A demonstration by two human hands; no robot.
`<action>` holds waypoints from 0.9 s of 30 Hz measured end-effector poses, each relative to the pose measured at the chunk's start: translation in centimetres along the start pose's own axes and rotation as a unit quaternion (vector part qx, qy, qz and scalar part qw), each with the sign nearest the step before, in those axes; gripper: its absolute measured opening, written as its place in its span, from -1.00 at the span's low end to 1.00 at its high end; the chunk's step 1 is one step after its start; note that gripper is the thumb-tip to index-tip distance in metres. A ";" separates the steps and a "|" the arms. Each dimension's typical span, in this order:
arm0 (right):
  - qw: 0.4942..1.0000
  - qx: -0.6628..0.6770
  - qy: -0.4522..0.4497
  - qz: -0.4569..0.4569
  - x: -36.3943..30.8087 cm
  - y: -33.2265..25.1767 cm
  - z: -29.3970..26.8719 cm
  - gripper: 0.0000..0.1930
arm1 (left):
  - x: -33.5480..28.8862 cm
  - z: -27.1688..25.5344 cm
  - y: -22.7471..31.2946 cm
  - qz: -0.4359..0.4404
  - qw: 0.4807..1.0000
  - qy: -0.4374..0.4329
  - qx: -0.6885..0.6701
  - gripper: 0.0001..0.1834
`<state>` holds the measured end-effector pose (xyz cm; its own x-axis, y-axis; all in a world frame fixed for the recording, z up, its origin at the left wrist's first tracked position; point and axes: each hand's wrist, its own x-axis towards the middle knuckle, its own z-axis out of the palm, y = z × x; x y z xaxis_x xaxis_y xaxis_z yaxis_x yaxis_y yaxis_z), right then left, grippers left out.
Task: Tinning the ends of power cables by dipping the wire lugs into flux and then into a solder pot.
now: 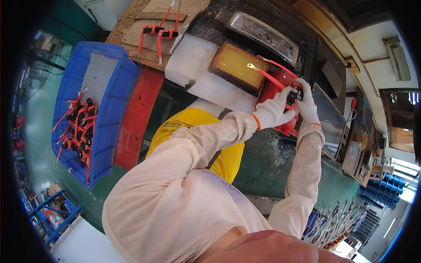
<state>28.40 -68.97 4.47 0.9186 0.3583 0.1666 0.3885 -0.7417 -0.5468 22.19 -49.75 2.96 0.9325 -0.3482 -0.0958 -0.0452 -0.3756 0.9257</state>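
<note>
Both my hands wear white gloves with orange cuffs. My left hand (274,108) and my right hand (307,104) are closed on a red cable (274,80), gripping it around a small black part (297,93). One end of the cable, with a shiny ring terminal (251,66), points left over a square pan with a yellow surface (239,65). Another red length arcs behind it toward the pan's far edge. Under my hands lies a red container (268,91), partly hidden by the gloves.
Beyond the pan sits a long metal tray (263,37) with a silvery surface. Two similar red cables (165,36) lie on brown board at the far left. A blue bin (115,116) at left holds several bundled red cables (81,131). A white sheet (190,55) borders the pan.
</note>
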 end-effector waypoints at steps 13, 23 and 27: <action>0.998 0.039 -0.033 0.039 1.0 -2.1 -0.2 -0.46 | -0.2 0.8 -1.2 -0.019 0.998 0.017 -0.056 -0.06; 0.999 0.008 -0.035 0.039 1.1 -2.9 -0.2 -0.45 | -0.9 1.6 -1.5 -0.006 0.998 0.047 -0.041 -0.03; 0.999 0.007 -0.035 0.030 1.4 -3.4 0.0 -0.46 | -0.8 2.2 -2.6 0.039 0.994 0.089 -0.058 -0.10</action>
<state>28.35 -65.95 6.55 0.9331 0.3516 0.0757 0.3305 -0.7556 -0.5655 20.77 -50.40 -0.14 0.9769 -0.2109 0.0350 -0.0880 -0.2476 0.9648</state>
